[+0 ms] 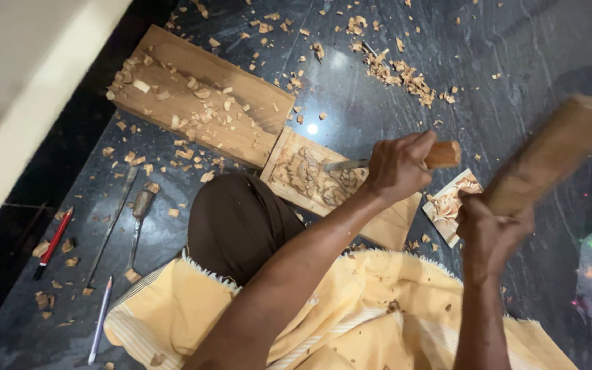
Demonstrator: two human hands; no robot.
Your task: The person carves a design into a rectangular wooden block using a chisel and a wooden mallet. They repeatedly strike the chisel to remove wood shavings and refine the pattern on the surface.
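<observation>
Left hand (397, 168) gripping chisel (392, 160) on carved panel (310, 179), right hand (491, 226) raising mallet (553, 154)

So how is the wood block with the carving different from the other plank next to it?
The carved panel has a pattern cut into it, and a chisel in the left hand rests on it. The plain plank is bigger, smooth-faced and strewn with wood chips. Both are pale wood lying on the dark floor.

carved panel (313, 179): raw matt wood | chisel (378, 161): metal blade, wood handle | floor (515, 55): glossy dark stone
</observation>
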